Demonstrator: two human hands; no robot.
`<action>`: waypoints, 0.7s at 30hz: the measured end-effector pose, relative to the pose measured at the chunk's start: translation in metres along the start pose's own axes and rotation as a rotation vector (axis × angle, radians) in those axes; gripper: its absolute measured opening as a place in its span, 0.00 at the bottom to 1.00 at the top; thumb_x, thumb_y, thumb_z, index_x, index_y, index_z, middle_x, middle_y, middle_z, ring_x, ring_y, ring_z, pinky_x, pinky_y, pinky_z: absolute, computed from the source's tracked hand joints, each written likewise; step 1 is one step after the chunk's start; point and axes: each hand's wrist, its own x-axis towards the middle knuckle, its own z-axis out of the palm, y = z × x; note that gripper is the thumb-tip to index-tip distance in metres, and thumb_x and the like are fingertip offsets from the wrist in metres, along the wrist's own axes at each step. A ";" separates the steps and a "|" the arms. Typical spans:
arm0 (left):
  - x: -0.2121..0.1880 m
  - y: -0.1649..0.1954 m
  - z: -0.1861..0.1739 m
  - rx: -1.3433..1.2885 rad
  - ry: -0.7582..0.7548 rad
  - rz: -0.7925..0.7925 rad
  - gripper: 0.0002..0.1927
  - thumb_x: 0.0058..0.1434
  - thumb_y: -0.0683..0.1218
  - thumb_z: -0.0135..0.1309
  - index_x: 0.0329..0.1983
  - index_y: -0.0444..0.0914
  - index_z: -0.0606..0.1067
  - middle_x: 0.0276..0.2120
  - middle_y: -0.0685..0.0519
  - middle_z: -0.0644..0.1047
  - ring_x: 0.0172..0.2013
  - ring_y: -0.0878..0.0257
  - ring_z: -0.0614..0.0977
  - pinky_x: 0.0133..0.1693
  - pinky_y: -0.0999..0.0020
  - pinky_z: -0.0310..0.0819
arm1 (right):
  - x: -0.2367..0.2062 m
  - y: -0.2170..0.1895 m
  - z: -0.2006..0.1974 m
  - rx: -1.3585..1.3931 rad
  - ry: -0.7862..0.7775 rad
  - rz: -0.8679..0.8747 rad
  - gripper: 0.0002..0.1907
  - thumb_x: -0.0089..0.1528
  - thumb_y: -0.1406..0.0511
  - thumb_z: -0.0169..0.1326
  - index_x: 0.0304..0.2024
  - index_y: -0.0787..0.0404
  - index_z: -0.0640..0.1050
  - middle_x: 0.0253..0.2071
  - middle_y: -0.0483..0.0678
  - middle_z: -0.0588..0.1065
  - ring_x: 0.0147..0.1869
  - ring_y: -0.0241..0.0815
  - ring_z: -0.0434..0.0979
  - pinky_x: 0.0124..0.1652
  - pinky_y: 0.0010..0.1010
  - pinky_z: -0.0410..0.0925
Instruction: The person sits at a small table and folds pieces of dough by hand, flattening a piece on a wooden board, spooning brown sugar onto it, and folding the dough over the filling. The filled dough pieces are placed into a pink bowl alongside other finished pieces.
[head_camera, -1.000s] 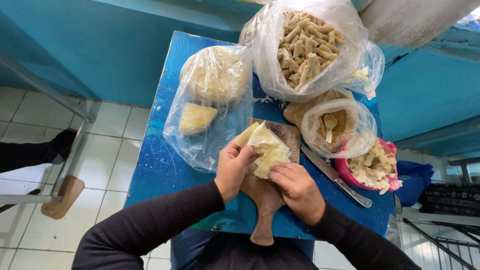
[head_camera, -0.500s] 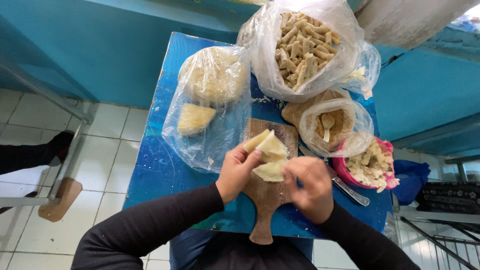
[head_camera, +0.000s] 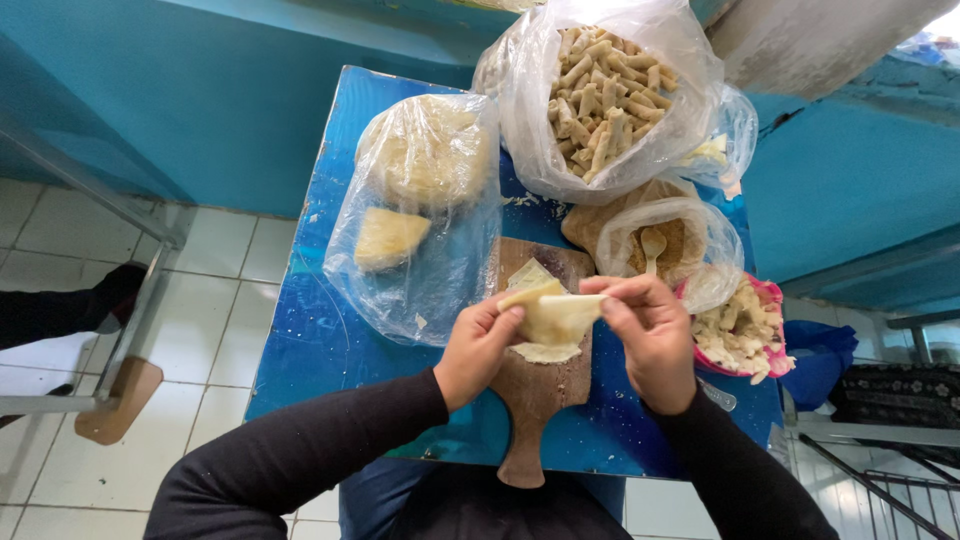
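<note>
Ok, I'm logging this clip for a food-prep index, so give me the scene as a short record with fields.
Setting: small blue table on a tiled floor
Left hand: pinches one end of a pale dough sheet
Right hand: pinches the sheet's other end
Under the hands: wooden board with a dough piece on it
Left of the board: clear bag of flat dough
Far side: large bag of rolled pieces
Right: small bag with a spoon, pink bowl of pale pieces
</note>
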 end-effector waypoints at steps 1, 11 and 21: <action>0.001 0.001 0.001 -0.007 0.039 0.002 0.18 0.74 0.44 0.45 0.62 0.30 0.73 0.46 0.50 0.80 0.45 0.64 0.83 0.50 0.66 0.79 | 0.000 -0.003 -0.001 0.000 -0.010 -0.023 0.04 0.69 0.72 0.53 0.46 0.65 0.74 0.50 0.52 0.80 0.52 0.35 0.79 0.56 0.28 0.72; 0.006 0.001 -0.004 -0.127 0.196 0.160 0.18 0.77 0.46 0.43 0.64 0.31 0.72 0.48 0.51 0.79 0.46 0.66 0.81 0.54 0.66 0.79 | -0.009 -0.026 0.022 -0.686 -0.314 0.000 0.10 0.64 0.71 0.58 0.49 0.62 0.80 0.42 0.48 0.82 0.45 0.33 0.81 0.44 0.24 0.72; 0.005 -0.002 -0.006 -0.085 0.224 0.113 0.18 0.77 0.45 0.44 0.64 0.32 0.72 0.46 0.52 0.79 0.43 0.68 0.80 0.50 0.67 0.80 | -0.005 -0.008 0.041 -0.736 -0.304 0.136 0.22 0.59 0.69 0.60 0.57 0.60 0.78 0.34 0.50 0.81 0.28 0.38 0.79 0.33 0.26 0.72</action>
